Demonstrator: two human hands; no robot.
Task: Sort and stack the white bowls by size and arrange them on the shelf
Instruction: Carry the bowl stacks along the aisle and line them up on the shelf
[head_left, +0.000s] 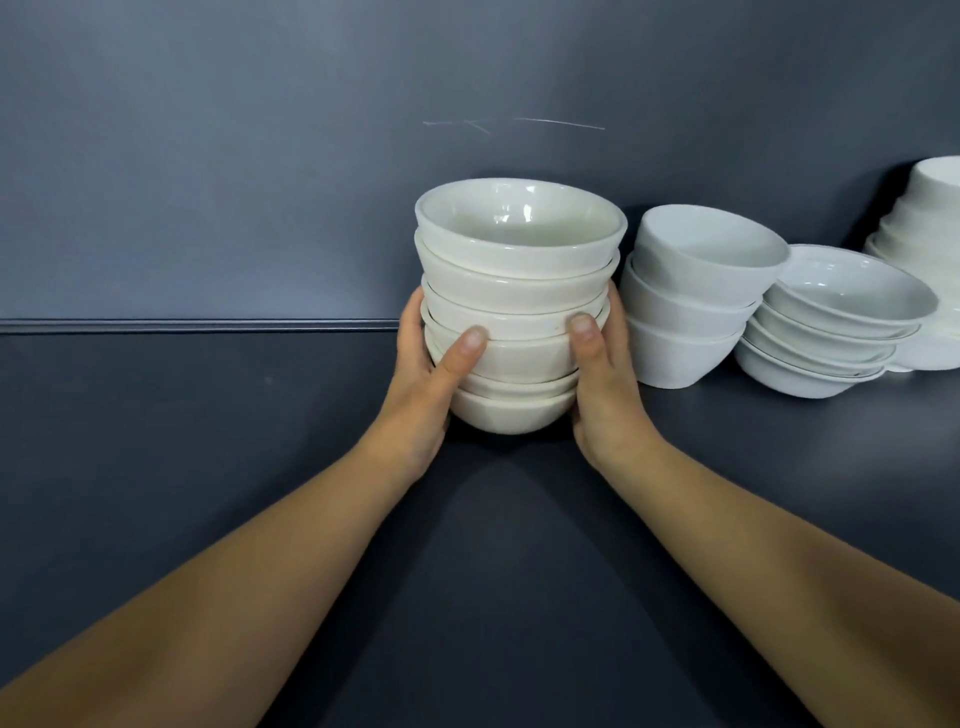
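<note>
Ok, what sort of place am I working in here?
Probably a crockery shelf: a dark shelf surface meets a dark back panel, the left hand and right hand grip a cream bowl stack, and a deep white stack and a shallow white stack stand to its right.

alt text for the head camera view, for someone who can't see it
Two bare hands, the left hand and the right hand, grip a tall stack of cream bowls from both sides at a dark shelf. To its right stand a stack of three white bowls, a stack of shallower bowls and another stack cut off by the frame's edge.
</note>
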